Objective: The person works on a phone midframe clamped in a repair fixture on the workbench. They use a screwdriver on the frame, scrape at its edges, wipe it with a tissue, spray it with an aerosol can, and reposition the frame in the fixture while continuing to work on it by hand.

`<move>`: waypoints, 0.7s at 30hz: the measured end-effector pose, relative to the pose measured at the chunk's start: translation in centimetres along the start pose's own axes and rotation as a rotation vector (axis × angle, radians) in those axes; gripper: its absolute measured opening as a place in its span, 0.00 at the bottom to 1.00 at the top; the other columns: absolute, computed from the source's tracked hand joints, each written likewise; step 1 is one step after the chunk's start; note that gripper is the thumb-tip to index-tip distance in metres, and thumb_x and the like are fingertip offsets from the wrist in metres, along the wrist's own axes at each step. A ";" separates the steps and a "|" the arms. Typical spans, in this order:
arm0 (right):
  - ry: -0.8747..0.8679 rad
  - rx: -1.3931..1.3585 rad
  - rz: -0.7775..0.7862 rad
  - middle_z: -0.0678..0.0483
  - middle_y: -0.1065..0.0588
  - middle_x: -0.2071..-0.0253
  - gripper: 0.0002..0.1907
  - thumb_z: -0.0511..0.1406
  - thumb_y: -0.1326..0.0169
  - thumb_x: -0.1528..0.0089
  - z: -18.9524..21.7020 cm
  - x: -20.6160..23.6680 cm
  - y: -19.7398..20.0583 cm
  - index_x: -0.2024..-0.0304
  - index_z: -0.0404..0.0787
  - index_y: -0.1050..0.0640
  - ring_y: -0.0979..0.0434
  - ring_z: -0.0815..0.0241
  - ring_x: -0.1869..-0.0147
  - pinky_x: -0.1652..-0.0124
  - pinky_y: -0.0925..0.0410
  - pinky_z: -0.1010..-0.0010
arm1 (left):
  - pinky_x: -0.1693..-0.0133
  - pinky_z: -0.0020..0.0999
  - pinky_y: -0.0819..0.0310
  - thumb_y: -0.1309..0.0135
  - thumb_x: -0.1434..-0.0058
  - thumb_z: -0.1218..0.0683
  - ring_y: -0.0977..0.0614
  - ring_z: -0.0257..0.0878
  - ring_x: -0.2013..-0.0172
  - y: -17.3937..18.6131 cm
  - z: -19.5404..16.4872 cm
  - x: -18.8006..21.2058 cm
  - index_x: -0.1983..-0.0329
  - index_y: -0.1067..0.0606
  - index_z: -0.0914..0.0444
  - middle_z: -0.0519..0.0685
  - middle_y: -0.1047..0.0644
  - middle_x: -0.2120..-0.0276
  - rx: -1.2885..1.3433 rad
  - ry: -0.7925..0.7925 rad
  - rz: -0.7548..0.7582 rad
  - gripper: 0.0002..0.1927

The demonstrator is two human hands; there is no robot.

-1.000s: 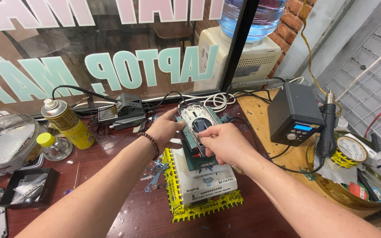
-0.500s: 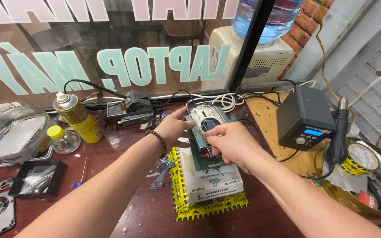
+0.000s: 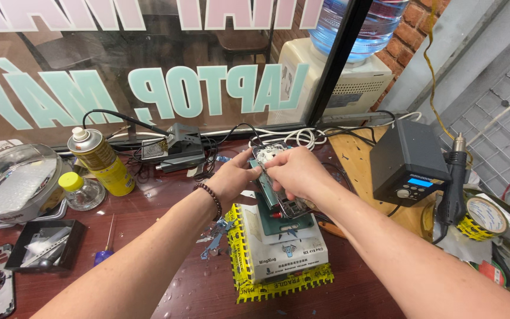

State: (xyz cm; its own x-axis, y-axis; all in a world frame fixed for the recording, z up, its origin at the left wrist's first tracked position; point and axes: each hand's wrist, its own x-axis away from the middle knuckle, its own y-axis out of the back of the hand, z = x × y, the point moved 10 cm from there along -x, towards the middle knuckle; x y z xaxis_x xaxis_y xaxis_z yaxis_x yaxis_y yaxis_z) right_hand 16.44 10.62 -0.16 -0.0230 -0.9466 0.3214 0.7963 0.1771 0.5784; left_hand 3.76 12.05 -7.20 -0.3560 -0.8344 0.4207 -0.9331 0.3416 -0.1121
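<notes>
Since the earlier frame both hands have lifted the phone (image 3: pixel 275 177) off the heating block (image 3: pixel 284 248). Left hand (image 3: pixel 231 177) and right hand (image 3: pixel 296 171) each pinch its edges. A slip could drop it onto the worktop (image 3: pixel 149 260); spray can (image 3: pixel 98 159) and control box (image 3: pixel 408 162) crowd either side.
</notes>
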 end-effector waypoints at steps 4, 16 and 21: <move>-0.012 0.006 -0.013 0.52 0.22 0.78 0.15 0.33 0.46 0.40 0.0 0.2 0.1 0.52 0.41 0.16 0.32 0.64 0.85 0.82 0.38 0.70 | 0.56 0.49 0.19 0.50 0.34 0.53 0.18 0.41 0.56 0.1 -0.1 0.0 0.22 0.51 0.47 0.46 0.26 0.44 0.009 -0.013 0.003 0.39; -0.024 0.032 -0.024 0.53 0.22 0.78 0.15 0.34 0.44 0.41 0.8 -0.7 0.3 0.53 0.43 0.15 0.32 0.65 0.85 0.82 0.38 0.70 | 0.55 0.50 0.20 0.47 0.36 0.54 0.18 0.39 0.57 -0.1 0.1 -0.1 0.22 0.48 0.49 0.45 0.23 0.48 0.084 -0.046 0.053 0.40; 0.008 0.049 -0.013 0.54 0.21 0.78 0.16 0.33 0.46 0.41 1.9 -1.0 0.4 0.51 0.43 0.16 0.32 0.66 0.85 0.83 0.38 0.72 | 0.54 0.50 0.21 0.46 0.36 0.55 0.19 0.39 0.56 0.0 0.3 0.0 0.23 0.49 0.48 0.45 0.23 0.48 0.097 0.000 0.047 0.41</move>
State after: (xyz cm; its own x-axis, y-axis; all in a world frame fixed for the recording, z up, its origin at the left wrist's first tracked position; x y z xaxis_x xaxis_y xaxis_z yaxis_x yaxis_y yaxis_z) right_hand 15.65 12.14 1.24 -0.0284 -0.9509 0.3081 0.7656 0.1775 0.6183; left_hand 3.69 11.90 -7.47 -0.3994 -0.8185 0.4129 -0.9159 0.3368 -0.2183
